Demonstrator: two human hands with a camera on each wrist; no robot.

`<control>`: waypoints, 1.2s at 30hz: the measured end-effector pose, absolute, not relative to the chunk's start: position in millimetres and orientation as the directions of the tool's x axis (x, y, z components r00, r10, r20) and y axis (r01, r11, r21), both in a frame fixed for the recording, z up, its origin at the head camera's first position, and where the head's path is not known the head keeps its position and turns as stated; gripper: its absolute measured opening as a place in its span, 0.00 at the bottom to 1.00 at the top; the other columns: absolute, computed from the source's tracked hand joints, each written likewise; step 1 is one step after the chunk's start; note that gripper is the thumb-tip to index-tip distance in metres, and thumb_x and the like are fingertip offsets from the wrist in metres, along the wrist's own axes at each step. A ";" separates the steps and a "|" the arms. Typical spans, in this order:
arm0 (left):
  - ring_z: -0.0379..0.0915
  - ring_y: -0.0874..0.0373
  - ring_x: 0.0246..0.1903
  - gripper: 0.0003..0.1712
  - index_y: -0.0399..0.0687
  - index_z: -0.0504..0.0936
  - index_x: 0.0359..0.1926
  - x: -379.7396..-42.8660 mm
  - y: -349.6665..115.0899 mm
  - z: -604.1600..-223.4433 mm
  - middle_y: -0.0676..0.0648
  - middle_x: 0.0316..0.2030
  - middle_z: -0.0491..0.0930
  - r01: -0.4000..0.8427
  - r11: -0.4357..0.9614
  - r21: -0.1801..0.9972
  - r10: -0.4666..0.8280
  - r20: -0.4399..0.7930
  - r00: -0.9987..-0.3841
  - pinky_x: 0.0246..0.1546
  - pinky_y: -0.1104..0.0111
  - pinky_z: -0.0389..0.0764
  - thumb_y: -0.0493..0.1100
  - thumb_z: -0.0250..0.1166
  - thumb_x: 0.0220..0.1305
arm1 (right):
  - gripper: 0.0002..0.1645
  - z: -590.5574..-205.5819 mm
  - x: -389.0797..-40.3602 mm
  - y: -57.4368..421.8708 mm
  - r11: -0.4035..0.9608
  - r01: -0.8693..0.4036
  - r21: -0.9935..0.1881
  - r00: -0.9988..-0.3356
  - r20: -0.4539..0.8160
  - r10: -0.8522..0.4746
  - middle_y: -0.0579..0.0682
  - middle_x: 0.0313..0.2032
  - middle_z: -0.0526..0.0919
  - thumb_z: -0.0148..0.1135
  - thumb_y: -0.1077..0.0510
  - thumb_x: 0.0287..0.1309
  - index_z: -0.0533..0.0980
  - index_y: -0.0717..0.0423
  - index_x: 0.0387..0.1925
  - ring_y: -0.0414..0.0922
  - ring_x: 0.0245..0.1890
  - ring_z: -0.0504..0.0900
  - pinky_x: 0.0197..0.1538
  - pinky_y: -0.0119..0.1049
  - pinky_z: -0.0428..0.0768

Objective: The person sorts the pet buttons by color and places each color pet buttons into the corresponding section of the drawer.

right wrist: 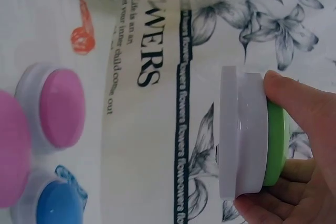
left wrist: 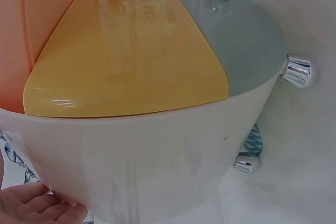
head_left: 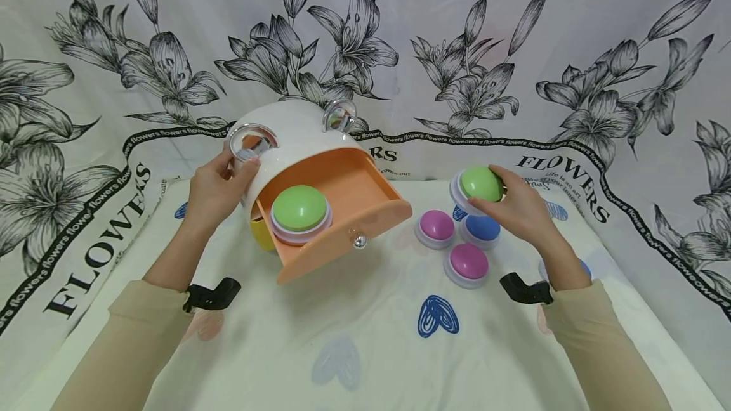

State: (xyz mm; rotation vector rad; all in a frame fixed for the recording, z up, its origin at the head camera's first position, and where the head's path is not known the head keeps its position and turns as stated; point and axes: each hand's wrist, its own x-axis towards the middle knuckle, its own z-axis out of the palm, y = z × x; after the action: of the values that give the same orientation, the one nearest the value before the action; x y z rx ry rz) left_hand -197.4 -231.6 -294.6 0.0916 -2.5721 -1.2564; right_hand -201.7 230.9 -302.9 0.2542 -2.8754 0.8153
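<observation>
My left hand (head_left: 214, 194) grips the rounded white case (head_left: 294, 120) at its left side, thumb by a chrome ring (head_left: 251, 138). An orange drawer (head_left: 365, 189) with a silver knob stands pulled out at the front. In that drawer lies a round push button (head_left: 299, 208) with a green top and white base. With thumb and fingers, my right hand (head_left: 522, 208) pinches a second green push button (head_left: 481, 184) over the right part of the table. The right wrist view shows its white base (right wrist: 241, 135) edge-on. Yellow (left wrist: 126, 56) and grey (left wrist: 236, 40) drawer fronts appear in the left wrist view.
Below the right hand sit two pink push buttons (head_left: 436, 226) and a blue push button (head_left: 484, 229). Another blue one (head_left: 585, 269) is partly hidden behind the right forearm. A flower-printed cloth (head_left: 474, 68) hangs behind the pale, heart-patterned table cover (head_left: 388, 347).
</observation>
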 end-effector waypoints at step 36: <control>0.66 0.50 0.53 0.44 0.54 0.55 0.70 -197.9 -230.1 -292.8 0.44 0.65 0.62 0.034 0.597 0.801 -0.193 0.184 -0.964 0.46 0.59 0.78 0.68 0.51 0.58 | 0.48 -239.2 -217.0 117.6 0.723 -0.495 -0.483 -0.868 0.238 -0.435 0.52 0.57 0.71 0.71 0.46 0.44 0.61 0.57 0.64 0.47 0.50 0.73 0.52 0.40 0.77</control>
State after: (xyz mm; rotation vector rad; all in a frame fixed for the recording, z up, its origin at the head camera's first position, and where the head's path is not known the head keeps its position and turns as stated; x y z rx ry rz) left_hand -197.9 -230.1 -292.8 0.1306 -2.5748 -1.2993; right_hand -217.0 117.6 -239.2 0.7622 -2.8147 0.8357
